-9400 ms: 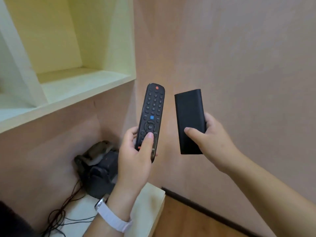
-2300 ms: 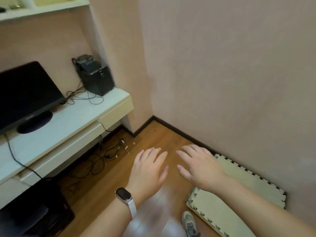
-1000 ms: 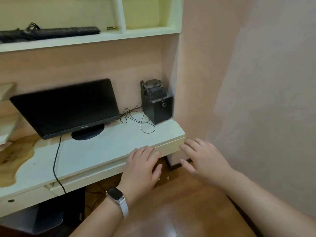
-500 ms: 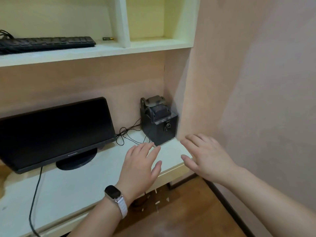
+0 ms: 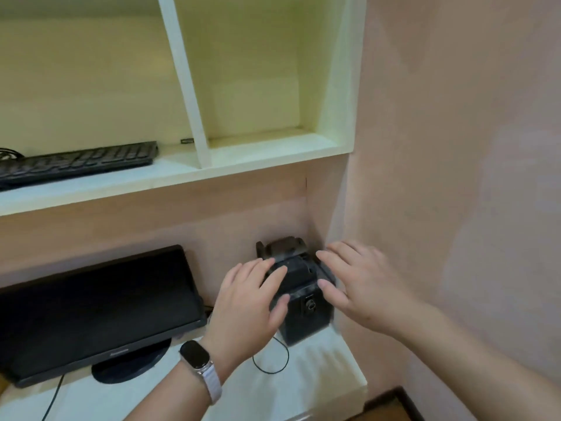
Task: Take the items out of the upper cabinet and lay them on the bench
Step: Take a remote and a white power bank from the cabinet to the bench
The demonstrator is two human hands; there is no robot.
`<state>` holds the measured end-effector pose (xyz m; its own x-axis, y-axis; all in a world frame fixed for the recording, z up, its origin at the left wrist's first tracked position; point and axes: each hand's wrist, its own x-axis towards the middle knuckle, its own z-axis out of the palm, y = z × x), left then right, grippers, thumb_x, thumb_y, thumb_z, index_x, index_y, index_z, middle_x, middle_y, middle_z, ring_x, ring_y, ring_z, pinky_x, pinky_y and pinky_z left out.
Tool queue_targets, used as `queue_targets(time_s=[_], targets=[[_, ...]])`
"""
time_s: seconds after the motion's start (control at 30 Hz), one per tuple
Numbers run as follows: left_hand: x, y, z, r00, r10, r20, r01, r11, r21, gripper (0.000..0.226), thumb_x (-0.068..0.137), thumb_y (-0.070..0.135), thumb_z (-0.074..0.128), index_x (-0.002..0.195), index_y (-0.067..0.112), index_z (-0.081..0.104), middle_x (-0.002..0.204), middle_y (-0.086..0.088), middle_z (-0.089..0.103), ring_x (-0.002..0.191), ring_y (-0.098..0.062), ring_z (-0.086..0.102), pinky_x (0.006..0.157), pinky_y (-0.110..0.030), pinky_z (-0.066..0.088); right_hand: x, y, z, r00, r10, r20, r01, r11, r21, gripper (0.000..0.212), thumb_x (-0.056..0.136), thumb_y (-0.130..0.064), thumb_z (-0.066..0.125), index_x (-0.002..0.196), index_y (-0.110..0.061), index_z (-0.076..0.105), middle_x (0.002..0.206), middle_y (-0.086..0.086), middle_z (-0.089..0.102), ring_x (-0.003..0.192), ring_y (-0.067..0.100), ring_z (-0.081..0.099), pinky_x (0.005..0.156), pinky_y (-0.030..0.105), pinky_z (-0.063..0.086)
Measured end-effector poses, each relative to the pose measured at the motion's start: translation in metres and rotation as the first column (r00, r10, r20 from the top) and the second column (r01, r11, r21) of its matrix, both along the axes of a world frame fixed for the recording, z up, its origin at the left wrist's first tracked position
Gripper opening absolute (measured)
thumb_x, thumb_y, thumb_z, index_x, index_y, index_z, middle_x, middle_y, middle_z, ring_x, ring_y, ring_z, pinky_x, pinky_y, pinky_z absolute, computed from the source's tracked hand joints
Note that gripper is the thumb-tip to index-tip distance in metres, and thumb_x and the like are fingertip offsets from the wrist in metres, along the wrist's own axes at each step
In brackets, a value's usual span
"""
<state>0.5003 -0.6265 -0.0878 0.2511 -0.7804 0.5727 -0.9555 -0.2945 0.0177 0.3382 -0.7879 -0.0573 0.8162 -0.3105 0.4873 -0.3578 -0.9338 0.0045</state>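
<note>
Black keyboard lies on the left shelf of the upper cabinet, well above and to the left of the left grip. A small dark item, too small to identify, sits by the keyboard's right end against the white divider. Both grips hold nothing, fingers straight and spread, palms down. The left grip, a watch at its wrist, and the right grip hover side by side before a dark boxy device standing on the white worktop; contact cannot be told. A dark monitor stands left of the left grip, and a thin cable loops just below it.
</note>
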Motion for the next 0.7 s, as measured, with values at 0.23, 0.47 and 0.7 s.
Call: queue_targets(time_s=[0.23,0.47,0.7], targets=[[0.010,-0.055,0.053,0.995,0.055,0.081,-0.045,0.991,-0.123,0.043,0.086,0.038,0.060,0.123,0.019,0.064,0.127,-0.002,0.061,0.118,-0.025,0.055,0.100,-0.045,0.042,0.022,-0.062,0.056,0.986,0.149,0.077,-0.142,0.986,-0.082,0.050,0.088,-0.048,0.045,0.123,-0.017,0.063,0.123,0.003,0.063,0.112,0.025,0.058,0.085,0.037,0.048],[0.027,-0.101,0.133,0.987,0.053,0.152,-0.014,0.970,-0.244,0.044,0.087,0.039,0.058,0.126,0.019,0.062,0.129,-0.003,0.060,0.118,-0.025,0.055,0.098,-0.043,0.043,0.042,-0.096,0.125,0.951,0.206,0.232,-0.166,0.969,-0.181,0.050,0.088,-0.050,0.044,0.123,-0.018,0.063,0.126,0.001,0.063,0.115,0.022,0.053,0.090,0.038,0.048],[0.058,-0.116,0.231,0.953,0.056,0.299,0.070,0.917,-0.393,0.045,0.086,0.042,0.056,0.123,0.019,0.064,0.126,-0.003,0.061,0.114,-0.024,0.056,0.089,-0.041,0.045,0.062,-0.112,0.209,0.890,0.270,0.368,-0.152,0.935,-0.321,0.050,0.088,-0.049,0.045,0.121,-0.017,0.063,0.123,0.003,0.063,0.113,0.021,0.050,0.087,0.039,0.049]])
